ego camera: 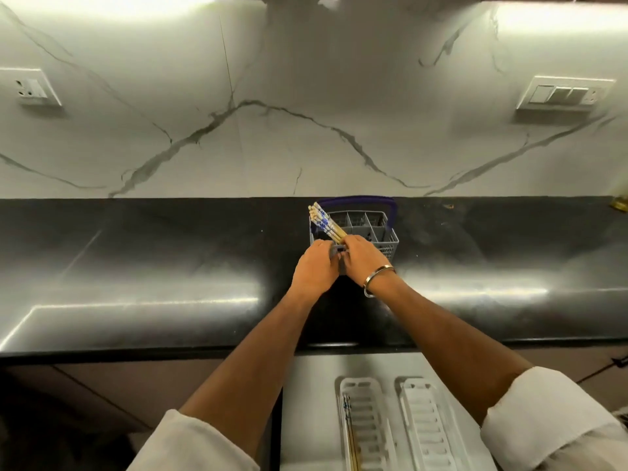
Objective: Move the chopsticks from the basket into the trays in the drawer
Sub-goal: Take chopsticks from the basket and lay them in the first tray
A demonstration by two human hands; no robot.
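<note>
A grey plastic cutlery basket [382, 232] with a blue handle stands on the black counter near the wall. A bundle of wooden chopsticks [324, 222] with blue-and-white patterned tops leans to the left out of its front left compartment. My right hand [362, 256] grips the lower part of the bundle at the basket's front rim. My left hand [314, 271] holds the basket's front left corner, fingers curled on it. Below, an open drawer holds two white trays; the left tray [370, 426] has a few chopsticks along its left side, the right tray [430, 426] holds none.
The glossy black counter [153, 273] runs the full width, with a marble backsplash behind. Switch plates sit on the wall at left [32, 88] and right [565, 93]. A small brass object [620, 202] stands at the far right edge. Closed brown cabinet fronts flank the drawer.
</note>
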